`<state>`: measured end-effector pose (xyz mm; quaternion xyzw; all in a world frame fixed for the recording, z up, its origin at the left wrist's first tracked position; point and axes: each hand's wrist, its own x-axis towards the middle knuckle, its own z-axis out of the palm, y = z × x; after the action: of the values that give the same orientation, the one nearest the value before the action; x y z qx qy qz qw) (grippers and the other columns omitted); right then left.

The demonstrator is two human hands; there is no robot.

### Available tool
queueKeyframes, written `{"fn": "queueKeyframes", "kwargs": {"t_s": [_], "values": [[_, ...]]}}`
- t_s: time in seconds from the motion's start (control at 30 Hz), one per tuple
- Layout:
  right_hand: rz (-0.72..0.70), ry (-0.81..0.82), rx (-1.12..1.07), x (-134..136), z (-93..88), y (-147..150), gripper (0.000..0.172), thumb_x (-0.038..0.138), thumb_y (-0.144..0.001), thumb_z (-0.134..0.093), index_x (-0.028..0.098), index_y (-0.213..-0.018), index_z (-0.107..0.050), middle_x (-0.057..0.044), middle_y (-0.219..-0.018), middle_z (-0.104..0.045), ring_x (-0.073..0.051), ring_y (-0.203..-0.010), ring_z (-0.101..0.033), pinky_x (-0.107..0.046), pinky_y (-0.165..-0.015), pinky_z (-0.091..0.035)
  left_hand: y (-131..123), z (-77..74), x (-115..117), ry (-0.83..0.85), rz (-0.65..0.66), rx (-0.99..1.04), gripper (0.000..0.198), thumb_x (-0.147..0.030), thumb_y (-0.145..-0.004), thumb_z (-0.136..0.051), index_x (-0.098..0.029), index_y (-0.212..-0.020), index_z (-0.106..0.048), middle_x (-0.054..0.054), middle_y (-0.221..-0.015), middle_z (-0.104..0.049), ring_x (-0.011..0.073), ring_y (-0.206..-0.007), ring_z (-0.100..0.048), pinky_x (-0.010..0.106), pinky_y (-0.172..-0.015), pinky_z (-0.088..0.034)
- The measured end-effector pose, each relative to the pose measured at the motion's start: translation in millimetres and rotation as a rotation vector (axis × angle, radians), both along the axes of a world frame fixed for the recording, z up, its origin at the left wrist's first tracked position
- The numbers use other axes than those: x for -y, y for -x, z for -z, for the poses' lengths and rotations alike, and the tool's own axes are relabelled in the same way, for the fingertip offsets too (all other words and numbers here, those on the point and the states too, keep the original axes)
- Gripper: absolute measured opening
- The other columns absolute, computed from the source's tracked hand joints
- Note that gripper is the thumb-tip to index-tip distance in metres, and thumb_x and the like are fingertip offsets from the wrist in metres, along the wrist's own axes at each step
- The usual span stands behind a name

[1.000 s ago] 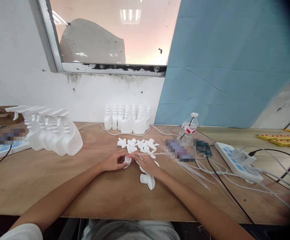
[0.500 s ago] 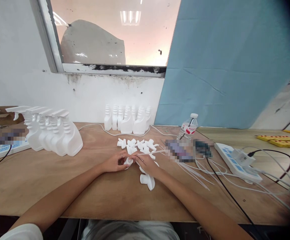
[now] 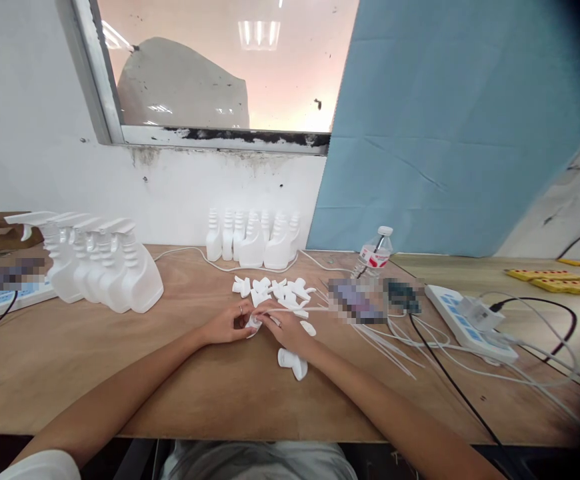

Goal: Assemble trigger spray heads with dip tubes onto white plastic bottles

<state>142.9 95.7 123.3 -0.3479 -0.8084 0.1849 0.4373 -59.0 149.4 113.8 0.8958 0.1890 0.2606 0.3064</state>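
My left hand is closed around a white trigger spray head, which my fingers partly cover. From the right, my right hand pinches the end of a thin white dip tube against the top of that head. Whether the tube sits inside the head is hidden by the fingertips. Another white spray head lies on the table just below my right wrist. Beside that wrist is a small oval white piece. Several more white spray head parts are heaped just beyond my hands.
White spray bottles with trigger heads stand in a row at left. Bottles without heads line the wall. Loose dip tubes, a water bottle and a power strip with cables occupy the right. A cardboard box sits far left.
My right hand has shifted slightly left, its fingers now further over the spray head with the tube. The oval white piece beside the wrist shows more fully. The view has shifted slightly.
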Motion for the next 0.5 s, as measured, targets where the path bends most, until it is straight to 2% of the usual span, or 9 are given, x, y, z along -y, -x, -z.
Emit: {"fn": "queueKeyframes", "kwargs": {"t_s": [0.13,0.27,0.5], "values": [[0.06,-0.041,-0.02,-2.6,2.7,2.2,0.014,0.032,-0.093,-0.053,0.022,-0.09,-0.062,-0.005,-0.089,-0.063,-0.019,-0.085,-0.059,-0.035,-0.082,-0.048,0.4,3.5,-1.9,-0.01,0.016,0.023,0.033,-0.046,-0.088,-0.055,-0.017,-0.105,-0.058,0.004,-0.089,-0.05,0.014,-0.075,-0.045,0.026,-0.07,-0.043],[0.07,-0.044,-0.015,-6.2,0.9,1.2,0.013,0.031,-0.091,-0.055,0.021,-0.084,-0.06,-0.004,-0.085,-0.06,-0.019,-0.081,-0.057,-0.033,-0.077,-0.047,-0.1,4.1,-1.1,0.008,0.013,0.031,0.035,-0.048,-0.088,-0.055,-0.017,-0.105,-0.058,0.004,-0.09,-0.049,0.0138,-0.075,-0.046,0.025,-0.069,-0.043],[0.08,0.081,0.052,-9.2,-6.5,3.7,0.012,0.023,-0.087,-0.058,0.02,-0.076,-0.058,-0.001,-0.073,-0.059,-0.017,-0.07,-0.056,-0.03,-0.068,-0.044,-0.6,1.7,-2.0,0.034,0.012,0.053,0.035,-0.049,-0.087,-0.057,-0.017,-0.1,-0.06,0.003,-0.086,-0.049,0.0135,-0.074,-0.046,0.025,-0.067,-0.043]]}}
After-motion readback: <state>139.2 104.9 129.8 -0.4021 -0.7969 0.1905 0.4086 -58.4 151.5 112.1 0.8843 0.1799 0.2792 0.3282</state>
